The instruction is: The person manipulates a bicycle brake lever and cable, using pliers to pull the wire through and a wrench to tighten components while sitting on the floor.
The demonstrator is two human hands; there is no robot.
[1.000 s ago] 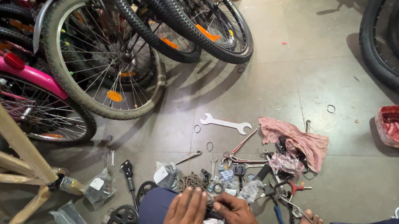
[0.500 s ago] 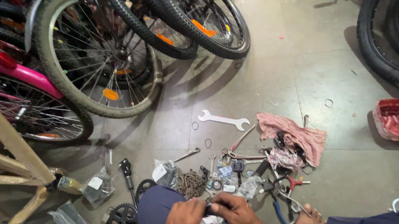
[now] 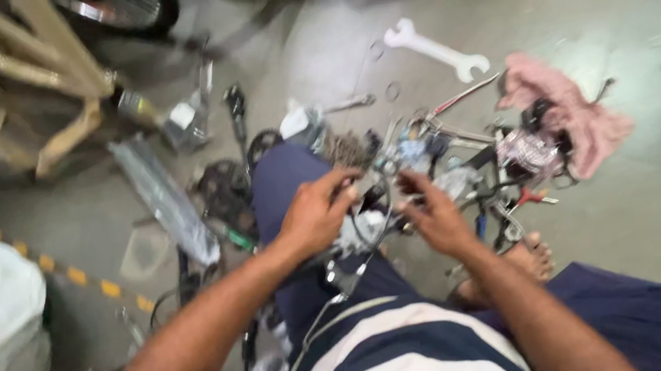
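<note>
Left hand [image 3: 315,213] pinches a thin cable [image 3: 371,235] running toward 6 o'clock; right hand [image 3: 434,213], fingers spread, sits at its 3 o'clock.

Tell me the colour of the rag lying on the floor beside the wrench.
The rag is pink, seen in the head view, right of the white wrench.

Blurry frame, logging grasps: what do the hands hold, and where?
Left hand pinches a thin cable near its top end; right hand looks open, hold unclear.
</note>
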